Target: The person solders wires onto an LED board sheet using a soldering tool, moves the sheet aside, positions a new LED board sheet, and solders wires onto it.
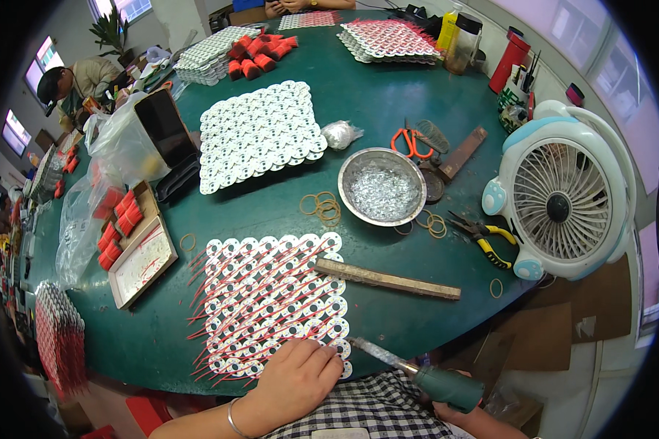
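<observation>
A panel of small round white circuit boards lies on the green table before me, thin red wires slanting across its rows and sticking out at the left. Over the panel's near edge rests my left hand, fingers bent and pressed together, their tips hidden. Whatever they may pinch cannot be made out. At the lower right, my right hand is closed round the green handle of a soldering iron. Its metal tip points up and left, close beside the panel's lower right corner.
A wooden stick overlaps the panel's right edge. Beyond are a metal bowl of silvery bits, rubber bands, pliers, a white fan, a bare panel stack, a phone and a cardboard tray. Other people sit farther off.
</observation>
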Tool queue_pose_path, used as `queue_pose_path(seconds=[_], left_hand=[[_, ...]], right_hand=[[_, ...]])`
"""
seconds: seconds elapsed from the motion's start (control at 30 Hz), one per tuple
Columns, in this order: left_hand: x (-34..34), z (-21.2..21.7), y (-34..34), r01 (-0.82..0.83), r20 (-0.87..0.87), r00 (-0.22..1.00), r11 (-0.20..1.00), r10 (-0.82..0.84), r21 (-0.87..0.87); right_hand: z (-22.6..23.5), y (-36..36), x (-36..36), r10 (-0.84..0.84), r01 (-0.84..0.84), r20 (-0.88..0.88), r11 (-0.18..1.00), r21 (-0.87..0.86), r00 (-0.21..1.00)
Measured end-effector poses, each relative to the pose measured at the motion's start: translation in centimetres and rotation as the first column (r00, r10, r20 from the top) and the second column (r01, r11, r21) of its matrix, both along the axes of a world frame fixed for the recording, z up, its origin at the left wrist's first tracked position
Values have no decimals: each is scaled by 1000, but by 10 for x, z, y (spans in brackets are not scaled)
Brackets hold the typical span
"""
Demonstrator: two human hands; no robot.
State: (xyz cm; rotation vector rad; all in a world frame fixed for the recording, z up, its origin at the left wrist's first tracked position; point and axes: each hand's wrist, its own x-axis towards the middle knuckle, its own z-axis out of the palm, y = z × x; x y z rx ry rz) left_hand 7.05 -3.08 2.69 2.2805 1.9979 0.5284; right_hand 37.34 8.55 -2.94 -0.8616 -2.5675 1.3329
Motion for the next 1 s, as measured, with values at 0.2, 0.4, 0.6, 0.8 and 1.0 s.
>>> queue_pose_path(seconds=[0.2, 0.4, 0.6, 0.8, 1.0], left_hand=[[1, 1, 0, 4, -15, 1000, 1000, -4, 0], [2, -1, 0, -9, -1, 1000, 1000, 9, -4], [4, -8, -6, -114, 131, 986, 989, 100, 99], [12, -10, -20, -219, 123, 972, 961, 199, 167], [11, -14, -27, -197, 123, 976, 970, 180, 144]], right_hand=[[-1, -1, 5, -32, 25, -48, 989, -148, 998], [6, -5, -14, -119, 57, -211, 959, -279, 970], [14, -4, -20, -227, 73, -352, 913, -402, 908], [17, -18, -17, -332, 56, -469, 859, -509, 818], [21, -7, 12, -46, 42, -371, 999, -18, 927]])
